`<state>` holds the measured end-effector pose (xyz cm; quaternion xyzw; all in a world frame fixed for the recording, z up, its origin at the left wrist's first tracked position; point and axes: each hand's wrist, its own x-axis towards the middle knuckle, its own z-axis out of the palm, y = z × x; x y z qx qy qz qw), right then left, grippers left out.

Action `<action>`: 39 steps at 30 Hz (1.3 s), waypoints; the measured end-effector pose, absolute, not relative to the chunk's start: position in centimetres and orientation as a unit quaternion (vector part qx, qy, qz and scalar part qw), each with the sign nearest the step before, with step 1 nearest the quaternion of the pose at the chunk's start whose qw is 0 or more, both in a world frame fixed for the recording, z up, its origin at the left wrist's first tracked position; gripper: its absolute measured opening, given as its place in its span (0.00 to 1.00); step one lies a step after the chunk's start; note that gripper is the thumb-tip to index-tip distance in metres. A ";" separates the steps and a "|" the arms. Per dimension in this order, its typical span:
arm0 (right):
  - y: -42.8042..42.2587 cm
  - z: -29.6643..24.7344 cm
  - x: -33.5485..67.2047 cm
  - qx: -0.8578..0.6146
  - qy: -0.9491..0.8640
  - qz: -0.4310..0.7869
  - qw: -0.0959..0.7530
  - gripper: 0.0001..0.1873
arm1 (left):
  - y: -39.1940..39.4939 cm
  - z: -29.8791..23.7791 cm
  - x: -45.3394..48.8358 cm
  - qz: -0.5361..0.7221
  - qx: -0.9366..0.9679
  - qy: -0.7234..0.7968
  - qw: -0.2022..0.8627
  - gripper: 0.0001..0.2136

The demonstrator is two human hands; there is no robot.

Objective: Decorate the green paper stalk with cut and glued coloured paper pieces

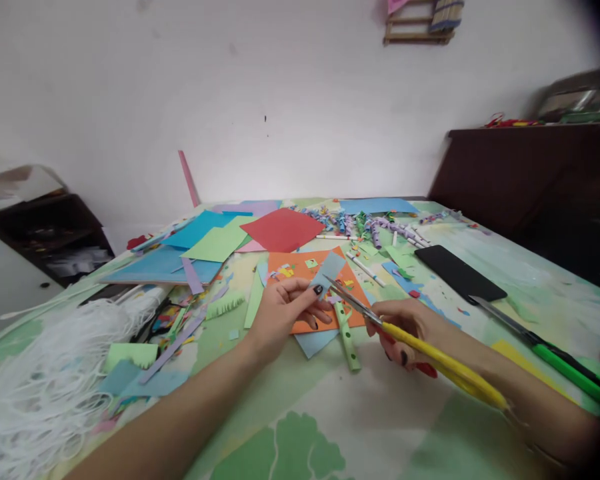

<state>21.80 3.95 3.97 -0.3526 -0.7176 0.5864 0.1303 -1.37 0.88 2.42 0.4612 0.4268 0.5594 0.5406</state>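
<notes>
Left hand pinches a pale-blue paper strip at its two o'clock; right hand grips scissors aimed toward ten o'clock, apparently touching the strip

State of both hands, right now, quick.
Left hand: closed, thumb and fingers pinching a piece of blue paper.
Right hand: closed, holding scissors.

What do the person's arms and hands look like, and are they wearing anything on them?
The left hand and right hand are both bare, with no gloves. Dark, shiny nail polish shows on some nails of each hand. No sleeves show on the forearms, and the left wrist has no watch or bracelet. The lower right edge is too blurry to tell.
</notes>
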 end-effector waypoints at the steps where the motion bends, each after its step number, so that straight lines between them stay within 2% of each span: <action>1: 3.8 3.9 21.6 -0.348 -0.720 0.585 0.133 0.19 | 0.8 2.4 -1.3 0.554 0.461 0.430 0.544 0.10; 9: 3.5 3.3 21.0 -0.340 -0.734 0.571 0.142 0.18 | 0.3 2.4 -0.9 0.538 0.462 0.445 0.547 0.10; 16: 2.7 3.8 20.8 -0.350 -0.775 0.507 0.140 0.17 | -0.6 2.7 -0.1 0.557 0.453 0.452 0.530 0.08; 23: 2.5 3.5 20.6 -0.342 -0.734 0.564 0.165 0.18 | -0.9 2.9 -0.1 0.568 0.449 0.444 0.528 0.07; 29: 2.6 3.2 20.6 -0.350 -0.689 0.597 0.216 0.21 | -0.5 2.9 -0.4 0.576 0.418 0.433 0.553 0.08; 33: 2.7 3.0 20.4 -0.351 -0.655 0.605 0.284 0.19 | -0.4 2.9 -0.1 0.579 0.393 0.422 0.576 0.07; 39: 2.5 3.2 19.5 -0.353 -0.586 0.626 0.373 0.24 | -1.3 2.6 1.1 0.539 0.415 0.435 0.589 0.08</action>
